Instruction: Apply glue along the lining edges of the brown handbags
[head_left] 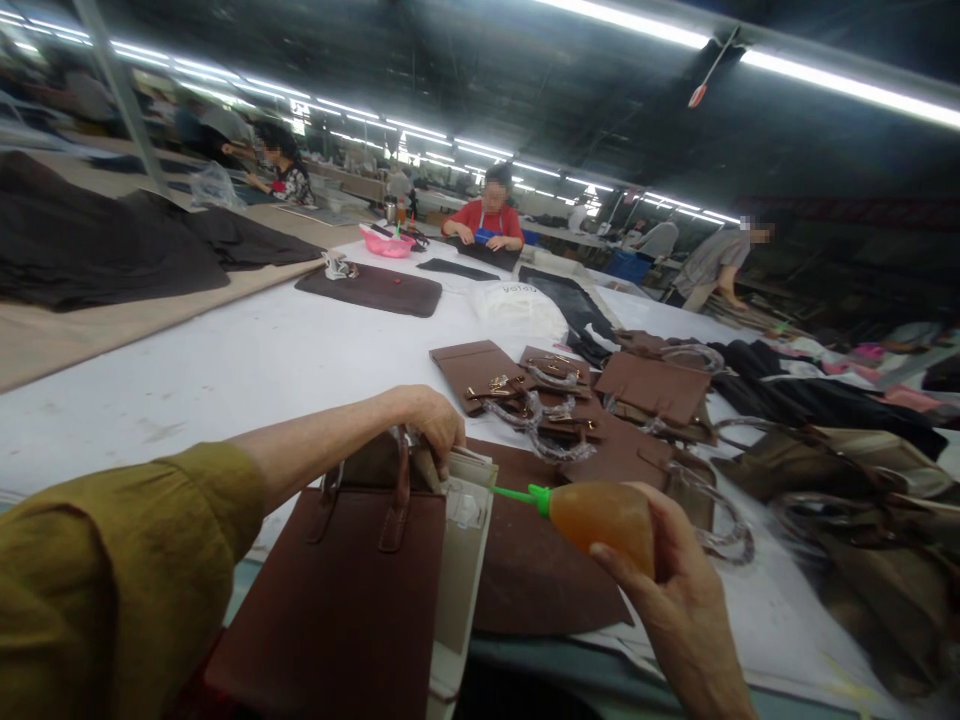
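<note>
Two bare hands work at a brown bag (352,600), which stands toward seven o'clock from the middle of the view, its pale inner side facing right. The left hand (435,425), nearer the middle at seven o'clock, reaches over the bag's top with its fingers bent down beside the pale edge; whether they pinch it, I cannot tell. Toward half past four, the right hand (679,585) has its fingers and thumb wrapped round an amber squeeze bottle (604,515), tipped on its side. The bottle's green nozzle (517,494) points to nine o'clock, its tip at the pale edge; contact is unclear. A flat brown panel (536,585) lies at five o'clock on the white table (247,345). Brown bag pieces with plastic-wrapped handles cluster from three to four o'clock. At half past ten sits a pink basket (386,245), and at twelve a co-worker in red (487,222) handles dark material.
</note>
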